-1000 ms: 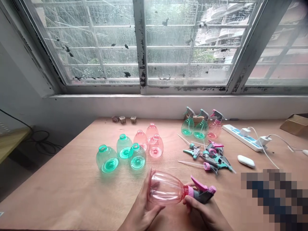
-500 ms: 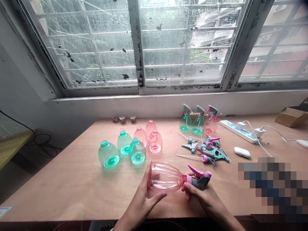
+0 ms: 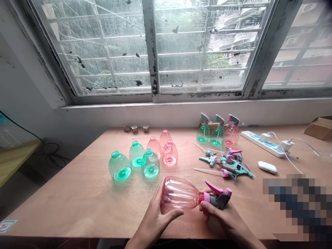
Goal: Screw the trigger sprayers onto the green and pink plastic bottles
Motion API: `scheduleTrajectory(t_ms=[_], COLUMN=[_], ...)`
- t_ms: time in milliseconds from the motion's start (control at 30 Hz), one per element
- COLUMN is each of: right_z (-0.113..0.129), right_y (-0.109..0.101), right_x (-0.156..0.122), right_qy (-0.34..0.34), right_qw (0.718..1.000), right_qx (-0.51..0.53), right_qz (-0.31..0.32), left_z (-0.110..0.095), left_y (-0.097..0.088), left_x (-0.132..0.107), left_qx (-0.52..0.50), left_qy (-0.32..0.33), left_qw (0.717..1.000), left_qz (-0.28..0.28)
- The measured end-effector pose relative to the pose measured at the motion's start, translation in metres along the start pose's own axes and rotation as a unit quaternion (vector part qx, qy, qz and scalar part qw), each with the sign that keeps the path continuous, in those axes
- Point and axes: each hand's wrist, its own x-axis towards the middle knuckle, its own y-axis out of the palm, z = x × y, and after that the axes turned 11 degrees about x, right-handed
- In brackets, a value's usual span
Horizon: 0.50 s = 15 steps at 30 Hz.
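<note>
A clear pink spray bottle lies sideways above the front of the table, its base to the left. My left hand cups the base end, thumb along the near side. At the neck, my right hand pinches the pink collar of the spray head, which has a pink trigger and a grey body. The head sits at the bottle's mouth; whether it is screwed tight I cannot tell. Beyond my hands stand several open bottles without heads, green ones and pink ones.
Loose spray heads with tubes lie in a pile at centre right. Three bottles with heads, one a green spray bottle, stand by the wall. A power strip, a white oblong object and a cardboard box are on the right.
The view has shifted slightly, so everything sits a little further right. Both hands keep their hold on the bottle and spray head, with little other visible movement.
</note>
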Motion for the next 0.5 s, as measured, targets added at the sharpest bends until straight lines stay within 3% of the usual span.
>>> scheduleTrajectory(t_ms=[267,500], right_z=[0.0031,0.0032], right_y=[-0.0003,-0.002], right_x=[-0.0003,0.0001], right_qy=[-0.007,0.002], right_qw=[1.0,1.0], right_qx=[0.026,0.019], right_qz=[0.004,0.008], left_z=[0.0022,0.005], left_y=[0.0,-0.0016], left_x=[-0.0024,-0.0005], left_qx=[0.056,0.001], left_qy=[0.045,0.008], left_qw=[0.997,1.0], left_qz=[-0.008,0.012])
